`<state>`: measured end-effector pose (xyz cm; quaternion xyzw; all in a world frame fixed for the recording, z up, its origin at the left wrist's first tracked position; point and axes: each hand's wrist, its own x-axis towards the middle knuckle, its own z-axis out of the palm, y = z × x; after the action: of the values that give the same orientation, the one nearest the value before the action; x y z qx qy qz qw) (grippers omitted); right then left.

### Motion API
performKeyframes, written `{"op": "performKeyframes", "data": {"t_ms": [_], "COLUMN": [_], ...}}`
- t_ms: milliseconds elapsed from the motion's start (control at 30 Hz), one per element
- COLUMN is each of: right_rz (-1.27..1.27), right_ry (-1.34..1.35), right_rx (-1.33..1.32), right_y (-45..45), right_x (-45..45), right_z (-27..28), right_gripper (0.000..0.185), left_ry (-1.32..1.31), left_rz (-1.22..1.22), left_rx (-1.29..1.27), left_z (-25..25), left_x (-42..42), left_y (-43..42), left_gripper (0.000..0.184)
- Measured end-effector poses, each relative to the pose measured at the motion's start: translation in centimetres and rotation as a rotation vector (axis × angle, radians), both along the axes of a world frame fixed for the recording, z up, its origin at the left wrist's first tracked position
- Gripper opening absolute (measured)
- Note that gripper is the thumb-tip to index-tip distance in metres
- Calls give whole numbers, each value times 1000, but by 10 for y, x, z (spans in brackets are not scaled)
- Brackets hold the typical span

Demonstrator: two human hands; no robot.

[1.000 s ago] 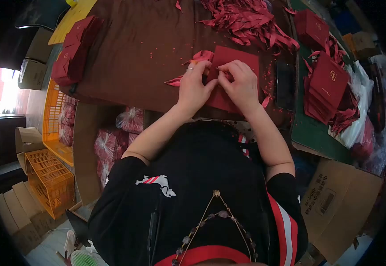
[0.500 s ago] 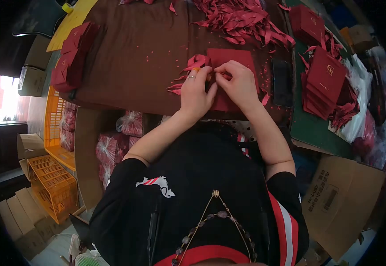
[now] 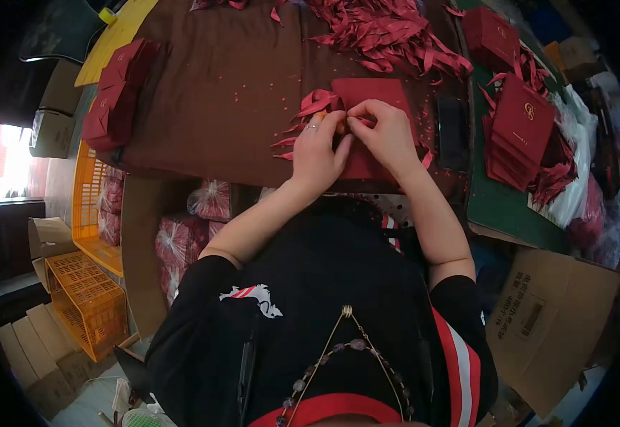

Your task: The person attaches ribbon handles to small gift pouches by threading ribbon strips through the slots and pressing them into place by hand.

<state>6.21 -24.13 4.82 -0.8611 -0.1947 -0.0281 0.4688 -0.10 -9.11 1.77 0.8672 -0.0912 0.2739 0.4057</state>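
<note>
A dark red paper bag lies flat on the brown cloth with both hands over it. My left hand, wearing a ring and something orange on a finger, is closed at the bag's left edge. Red ribbons come out past its fingers and fan to the left. My right hand is closed in a pinch over the bag, its fingertips close to the left ones. What lies between the right fingertips is hidden by the fingers.
A heap of red ribbons lies at the back. A black phone is right of the bag. Finished-looking red bags with ribbons stack on the green table. Folded red stacks stand left, near orange crates.
Both hands stay over the bag and have shifted only slightly. The left fingers have moved a little to the right, and the ribbons beside them have shifted slightly.
</note>
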Motion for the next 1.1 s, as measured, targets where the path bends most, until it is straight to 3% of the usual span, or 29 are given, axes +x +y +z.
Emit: {"op": "performKeyframes", "data": {"t_ms": [67,133,167,267,367,433,600,667,800,1100], "right_rz": [-10,-31,-30,81,97,137,132,114,59,103], "right_ry": [12,-58,-57,-94,-11,114,99,115,197,193], "right_rx": [17,-237,-236,-102,16,114,87,66,112,-9], "right_y": [-2,-6,-6,-9,-13,-15,-14,-16,-17,-22], "right_x": [0,0,1,5,10,11,13,14,17,21], "right_z": [6,14,14,9,2,-4,-15,-20,-29,-24], "right_gripper": [18,18,18,16,16,18,19,20,22,31], "left_ry": [58,57,58,17,69,27,229,205,163,18], "left_rz": [-31,-23,-22,-95,-227,-290,-297,-239,-277,-275], "left_rx": [-68,-56,-56,-36,-92,23,-11,141,180,743], "left_z": [3,4,4,6,10,10,6,6,10,30], "left_x": [2,4,5,8,17,29,47,50,55,63], "left_y": [4,8,10,15,30,44,45,39,35,39], "left_gripper": [39,38,38,38,33,28,24,24,22,16]}}
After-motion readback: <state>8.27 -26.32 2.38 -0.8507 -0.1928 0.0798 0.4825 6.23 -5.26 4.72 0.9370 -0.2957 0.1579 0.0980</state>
